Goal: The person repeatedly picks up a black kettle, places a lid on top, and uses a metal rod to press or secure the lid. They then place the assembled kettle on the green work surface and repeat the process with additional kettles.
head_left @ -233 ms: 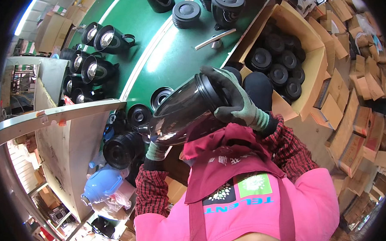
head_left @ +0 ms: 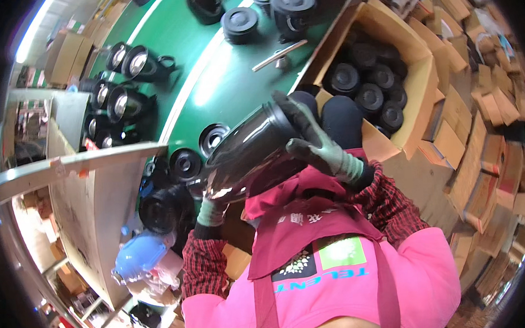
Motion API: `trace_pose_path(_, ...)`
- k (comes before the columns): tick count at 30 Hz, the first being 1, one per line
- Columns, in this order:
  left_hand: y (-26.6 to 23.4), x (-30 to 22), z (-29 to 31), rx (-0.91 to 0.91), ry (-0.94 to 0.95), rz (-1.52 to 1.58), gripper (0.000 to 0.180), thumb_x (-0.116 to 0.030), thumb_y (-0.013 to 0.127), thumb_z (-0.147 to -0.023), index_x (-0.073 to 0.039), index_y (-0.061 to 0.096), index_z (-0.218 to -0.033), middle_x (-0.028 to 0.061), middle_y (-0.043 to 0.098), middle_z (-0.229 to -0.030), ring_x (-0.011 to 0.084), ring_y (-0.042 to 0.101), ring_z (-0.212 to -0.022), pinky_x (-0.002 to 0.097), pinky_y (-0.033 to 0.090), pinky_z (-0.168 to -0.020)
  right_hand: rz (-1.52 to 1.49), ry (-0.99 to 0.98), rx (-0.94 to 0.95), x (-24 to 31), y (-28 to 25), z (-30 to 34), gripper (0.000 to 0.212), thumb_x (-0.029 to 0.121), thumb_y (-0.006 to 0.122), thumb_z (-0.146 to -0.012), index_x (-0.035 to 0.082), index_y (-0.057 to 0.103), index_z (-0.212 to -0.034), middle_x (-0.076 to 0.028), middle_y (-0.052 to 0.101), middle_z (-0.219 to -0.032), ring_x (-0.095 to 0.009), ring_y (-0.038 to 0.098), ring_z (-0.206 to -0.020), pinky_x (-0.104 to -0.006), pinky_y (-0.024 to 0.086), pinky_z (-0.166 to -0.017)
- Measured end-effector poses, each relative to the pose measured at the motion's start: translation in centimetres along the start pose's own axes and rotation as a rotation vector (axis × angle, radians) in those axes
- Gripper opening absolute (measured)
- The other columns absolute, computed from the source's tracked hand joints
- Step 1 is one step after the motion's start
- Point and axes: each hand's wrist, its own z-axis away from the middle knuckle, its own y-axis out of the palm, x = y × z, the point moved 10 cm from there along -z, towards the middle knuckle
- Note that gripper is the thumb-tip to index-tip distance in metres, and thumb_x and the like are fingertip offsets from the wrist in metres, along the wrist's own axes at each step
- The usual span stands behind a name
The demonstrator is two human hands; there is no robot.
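My right hand [head_left: 315, 135] grips the glossy jug [head_left: 244, 150], tilted beside the near edge of the bench [head_left: 235, 77]; whether my left hand [head_left: 210, 211] grips, I cannot tell; a loose hold there could let it slip.

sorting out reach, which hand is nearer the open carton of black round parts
Right. The right hand is at the upper end of the black jug, lower left of the carton; the left hand, partly hidden at the other end, is farther left.
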Motion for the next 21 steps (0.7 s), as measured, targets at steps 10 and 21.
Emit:
trace_pose_path(10, -2.5, -8.5, -5.3, -0.054, 0.040, 0.034, 0.045, -0.020, 0.081, -0.078, -0.009, 0.071, -0.121, 0.0122, 0.068, -0.123, 0.0296, 0.063, -0.115, 0.0422, 0.051, -0.099, -0.153, 0.122, -0.070, -1.2, -1.9, 1.1, 0.068, 0.036, 0.059, -0.101, 0.010, 0.031, -0.158, -0.012, 0.046, -0.147, -0.023, 0.047, -0.132, -0.0344, 0.033, -0.115)
trace_pose_path(21, -5.1, -12.8, -7.7, -0.296, 0.171, -0.091, 0.036, -0.004, 0.073, -0.077, 0.002, 0.072, -0.112, 0.0151, 0.074, -0.108, 0.0270, 0.071, -0.098, 0.0359, 0.053, -0.093, 0.109, 0.143, -0.100, -0.1, -4.0, 2.9, 0.051, 0.031, 0.047, -0.108, 0.005, 0.041, -0.151, -0.009, 0.055, -0.138, -0.018, 0.056, -0.124, -0.0309, 0.044, -0.106)
